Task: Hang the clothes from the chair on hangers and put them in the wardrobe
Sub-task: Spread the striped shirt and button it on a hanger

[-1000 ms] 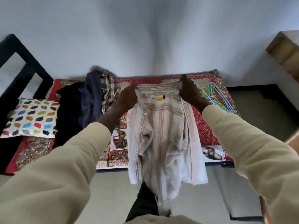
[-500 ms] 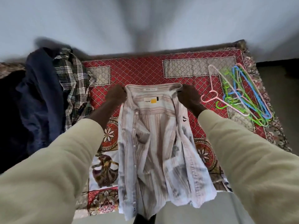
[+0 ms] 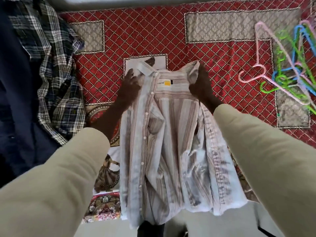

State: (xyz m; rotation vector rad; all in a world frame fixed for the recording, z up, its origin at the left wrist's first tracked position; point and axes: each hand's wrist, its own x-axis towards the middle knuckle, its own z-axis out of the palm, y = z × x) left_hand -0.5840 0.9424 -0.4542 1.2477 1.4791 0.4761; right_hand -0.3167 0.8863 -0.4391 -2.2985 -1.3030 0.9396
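A white shirt with brown stripes hangs open in front of me over the red patterned bedspread. My left hand grips its left collar and placket. My right hand grips the right side of the collar. A yellow label shows inside the neck. Its hem hangs past the bed's near edge. A pile of plastic hangers, pink, green and blue, lies on the bed at the right, apart from both hands.
A dark plaid shirt and a navy garment lie heaped on the bed's left side. Grey floor shows below the shirt's hem, near my feet.
The view has come closer and lower over the bed. Both hands have carried the shirt forward, farther onto the bedspread, with the same grip on the collar.
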